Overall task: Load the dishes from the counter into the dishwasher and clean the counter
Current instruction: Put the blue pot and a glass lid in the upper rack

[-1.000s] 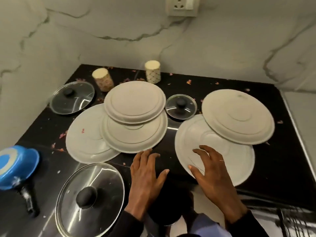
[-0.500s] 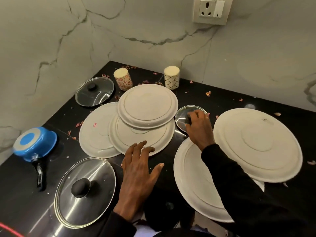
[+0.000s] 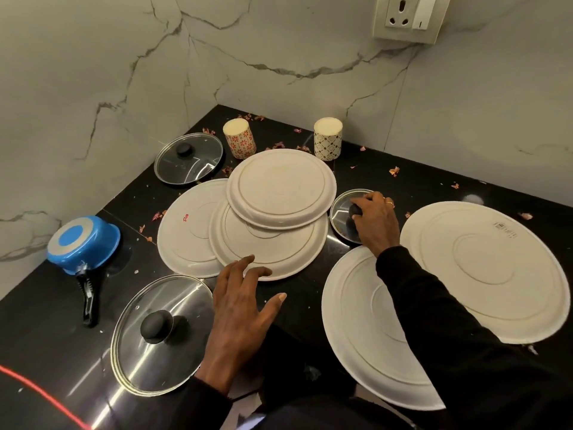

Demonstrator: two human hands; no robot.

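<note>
In the head view the right hand [image 3: 376, 223] has its fingers curled down round the black knob [image 3: 354, 210] of the small glass lid [image 3: 342, 218], which lies on the black counter [image 3: 412, 173]. Whether the lid has left the surface I cannot tell. Just to the thumb side of those fingers is the rim of the stacked plates [image 3: 280, 187]. Under the wrist and sleeve lies a large plate [image 3: 350, 321], lapped by another plate [image 3: 483, 268] on the little-finger side. The risk I see is in the lift: a lid held by its knob alone can swing, and its rim could clip the stack's edge or the large plate as the arm draws back. The sleeve could also drag that large plate, whose near edge seems to overhang the counter. The left hand [image 3: 242, 308] holds nothing, its fingers spread and loosely bent, the tips at the rim of the lowest stacked plate; whether they touch it is unclear. A nudge there could slide the off-centre stack. Pink flakes [image 3: 393, 171] lie beyond the right fingertips. The dishwasher is out of view.
</note>
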